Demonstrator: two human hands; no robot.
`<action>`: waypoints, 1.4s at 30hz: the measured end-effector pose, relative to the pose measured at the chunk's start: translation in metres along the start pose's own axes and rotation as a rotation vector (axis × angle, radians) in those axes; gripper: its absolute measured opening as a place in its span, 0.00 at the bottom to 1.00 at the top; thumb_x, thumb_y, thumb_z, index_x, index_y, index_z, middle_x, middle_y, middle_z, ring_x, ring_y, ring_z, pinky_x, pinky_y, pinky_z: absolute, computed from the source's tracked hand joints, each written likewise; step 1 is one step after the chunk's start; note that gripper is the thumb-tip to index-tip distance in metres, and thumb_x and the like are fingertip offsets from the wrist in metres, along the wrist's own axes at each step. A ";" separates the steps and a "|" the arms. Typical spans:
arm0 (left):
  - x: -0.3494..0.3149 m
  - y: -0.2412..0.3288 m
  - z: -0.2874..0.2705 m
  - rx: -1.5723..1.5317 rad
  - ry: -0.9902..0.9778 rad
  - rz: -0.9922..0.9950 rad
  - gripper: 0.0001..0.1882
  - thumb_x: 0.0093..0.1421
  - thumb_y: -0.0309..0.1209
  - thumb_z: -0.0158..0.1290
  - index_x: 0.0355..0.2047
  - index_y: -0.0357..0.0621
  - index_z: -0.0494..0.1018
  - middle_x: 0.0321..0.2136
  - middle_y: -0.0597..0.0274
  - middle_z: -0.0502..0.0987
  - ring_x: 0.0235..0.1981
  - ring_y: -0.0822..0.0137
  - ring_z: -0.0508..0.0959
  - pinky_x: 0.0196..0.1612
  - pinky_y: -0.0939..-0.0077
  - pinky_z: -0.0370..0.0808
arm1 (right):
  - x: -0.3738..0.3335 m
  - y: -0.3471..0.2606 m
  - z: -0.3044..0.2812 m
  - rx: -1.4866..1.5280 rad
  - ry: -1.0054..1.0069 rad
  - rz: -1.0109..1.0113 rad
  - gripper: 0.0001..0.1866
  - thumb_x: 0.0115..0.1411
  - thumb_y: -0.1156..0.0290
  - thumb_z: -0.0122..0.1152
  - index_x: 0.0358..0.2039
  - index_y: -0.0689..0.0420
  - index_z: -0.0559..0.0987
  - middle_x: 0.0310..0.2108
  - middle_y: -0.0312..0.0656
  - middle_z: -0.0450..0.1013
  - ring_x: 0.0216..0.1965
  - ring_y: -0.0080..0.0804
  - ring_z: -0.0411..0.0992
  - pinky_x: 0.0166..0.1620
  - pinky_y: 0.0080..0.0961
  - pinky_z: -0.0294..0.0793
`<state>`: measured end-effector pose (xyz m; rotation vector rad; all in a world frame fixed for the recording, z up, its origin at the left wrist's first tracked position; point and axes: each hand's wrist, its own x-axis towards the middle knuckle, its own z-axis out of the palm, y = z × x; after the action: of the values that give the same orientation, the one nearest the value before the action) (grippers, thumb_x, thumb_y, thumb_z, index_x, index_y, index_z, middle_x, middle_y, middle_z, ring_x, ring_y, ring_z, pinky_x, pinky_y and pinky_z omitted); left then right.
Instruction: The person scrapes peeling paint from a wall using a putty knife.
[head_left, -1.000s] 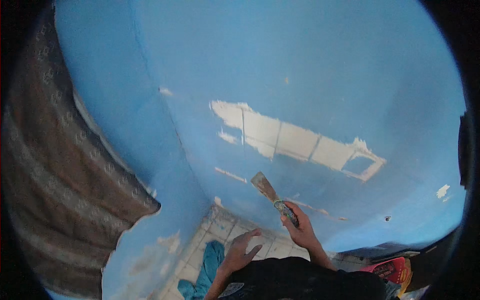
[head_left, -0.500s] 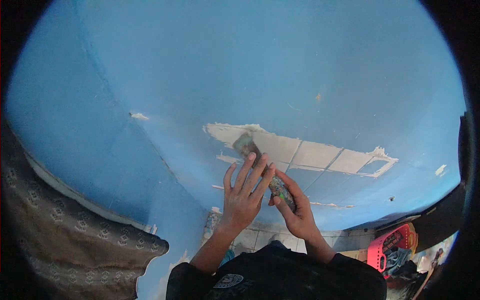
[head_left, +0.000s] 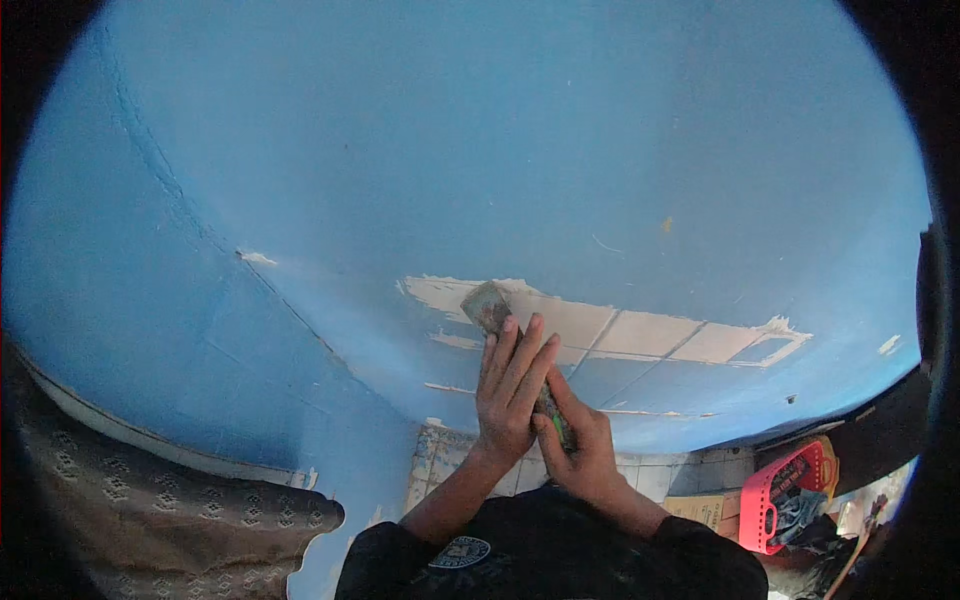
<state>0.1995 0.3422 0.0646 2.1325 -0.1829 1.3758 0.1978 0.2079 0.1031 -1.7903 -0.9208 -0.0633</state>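
A scraper (head_left: 487, 306) with a worn, stained blade lies against a blue painted wall (head_left: 480, 150). Its blade touches the left part of a bare strip of white tiles (head_left: 645, 333), where the paint is off and the edges are ragged. Around the scraper's mottled handle, my right hand (head_left: 588, 450) is closed. My left hand (head_left: 508, 408) lies with stretched fingers over the upper handle, its fingertips just below the blade. Part of the handle is hidden under both hands.
A patterned brown cloth (head_left: 180, 540) hangs at the lower left. At the lower right stands a pink basket (head_left: 757, 508) holding dark cloth, beside a cardboard box (head_left: 697, 511). Smaller paint chips, such as a white spot (head_left: 258, 258), mark the wall.
My view has shifted, so the bare strip sits lower in it. The left hand has come closer to the right hand along the scraper, whose blade stays near the strip's left end.
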 end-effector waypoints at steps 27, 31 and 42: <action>0.005 -0.009 0.003 -0.099 -0.052 -0.076 0.14 0.67 0.35 0.49 0.49 0.53 0.78 0.64 0.63 0.69 0.70 0.56 0.59 0.68 0.46 0.54 | 0.002 -0.013 0.019 -0.015 0.114 0.074 0.29 0.64 0.75 0.55 0.64 0.70 0.63 0.46 0.69 0.74 0.46 0.55 0.79 0.45 0.37 0.77; -0.001 -0.006 0.007 -0.079 0.019 -0.053 0.13 0.67 0.37 0.48 0.47 0.52 0.78 0.63 0.63 0.70 0.70 0.54 0.59 0.69 0.44 0.53 | -0.002 -0.012 0.017 0.022 0.102 0.130 0.28 0.64 0.75 0.55 0.64 0.69 0.64 0.47 0.69 0.74 0.48 0.55 0.78 0.47 0.36 0.77; 0.012 -0.015 0.000 0.001 0.016 -0.055 0.14 0.68 0.43 0.48 0.43 0.52 0.78 0.62 0.59 0.71 0.71 0.50 0.57 0.68 0.38 0.51 | 0.010 -0.020 0.017 0.081 0.066 0.113 0.28 0.64 0.74 0.56 0.64 0.68 0.64 0.45 0.69 0.75 0.48 0.56 0.78 0.46 0.36 0.77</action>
<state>0.2109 0.3564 0.0691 2.1104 -0.1159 1.3614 0.1863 0.2299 0.1165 -1.7511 -0.7636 -0.0134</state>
